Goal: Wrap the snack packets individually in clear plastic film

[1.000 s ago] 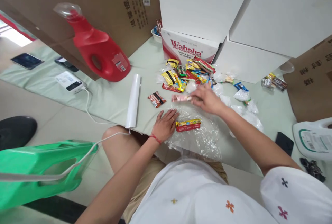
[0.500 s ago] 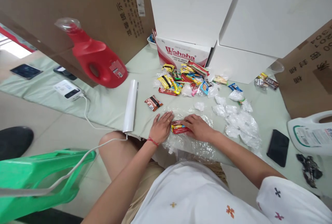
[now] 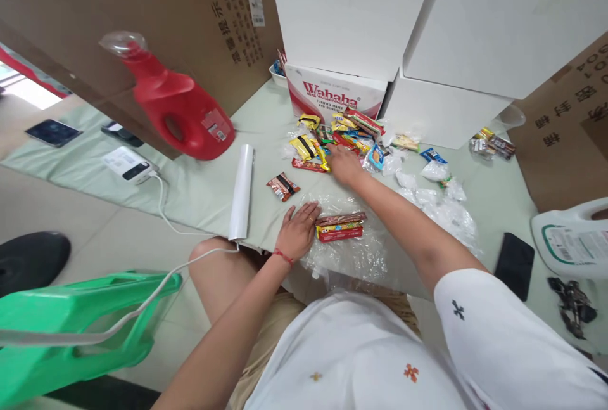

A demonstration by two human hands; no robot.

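Note:
My left hand (image 3: 299, 230) lies flat, fingers stretched out, on the left edge of a sheet of clear plastic film (image 3: 368, 261). Just right of its fingertips, several long wrapped snack bars (image 3: 340, 227) in red, yellow and brown lie side by side on the film. Farther forward, my right hand (image 3: 344, 164) reaches to a pile of wrapped snacks (image 3: 358, 137). Its fingertips are at yellow and green wrappers; whether they grip one is hidden. A brown snack packet (image 3: 284, 187) with a black band lies beyond my left hand.
A white roll (image 3: 242, 193) lies at left, near a red jug (image 3: 183, 109). White boxes (image 3: 351, 11) stand behind the pile. Crumpled clear plastic bags (image 3: 451, 220), a black phone (image 3: 513, 265) and a white jug (image 3: 572, 242) are at right. A white cable (image 3: 161, 201) crosses the left side.
My right hand has left the snack bars on the film and moved forward to the snack pile. The bars now show in full. My left hand stays in place.

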